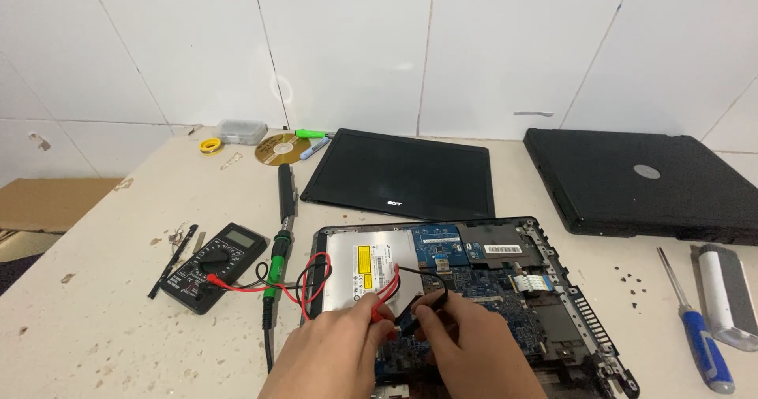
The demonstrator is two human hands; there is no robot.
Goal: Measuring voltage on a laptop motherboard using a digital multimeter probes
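Opened laptop base [505, 276], its circuit board and silver optical drive [371, 266] exposed, lies in the lower centre of the frame; it is one of two laptop bodies here, the other a closed black laptop [639, 182] at the upper right. One detached black screen panel [403, 174] lies just above the base. At the lower left sits one black multimeter [217, 265], with one red and one black lead running right to the board. Just right of it lies one green-collared soldering iron [276, 269]. At the upper left are one disc [282, 148] and one roll of yellow tape [211, 145]. The left hand [332, 351] is closed, pinching the red probe [380, 308]. The right hand [482, 348] is closed on the black probe [422, 308], tip down over the board. One blue-handled screwdriver [699, 332] lies at the lower right.
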